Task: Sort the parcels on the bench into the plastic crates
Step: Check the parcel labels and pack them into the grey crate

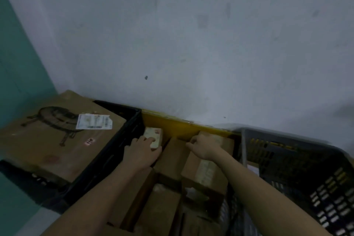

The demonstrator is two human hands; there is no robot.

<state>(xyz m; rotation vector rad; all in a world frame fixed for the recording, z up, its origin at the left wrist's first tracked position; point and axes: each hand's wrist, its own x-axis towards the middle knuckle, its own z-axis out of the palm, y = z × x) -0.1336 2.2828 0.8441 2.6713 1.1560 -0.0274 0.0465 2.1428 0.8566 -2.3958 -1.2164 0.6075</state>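
Note:
Several brown cardboard parcels [173, 156] are packed side by side between two crates, against a yellow back edge [172, 124]. My left hand [142, 149] rests on a small pale parcel [154, 136] at the back left, its fingers curled over the parcel's top. My right hand [203, 146] grips the far top edge of a brown parcel with a pale label [206, 170]. A black plastic crate [126, 136] stands at the left, and a large cardboard box [57, 140] with a white label fills it. A grey plastic crate [298, 161] stands at the right.
A pale wall [191, 44] rises right behind the parcels and crates. A teal surface [17, 82] borders the left side. More cardboard boxes [159, 210] fill the near foreground between my forearms.

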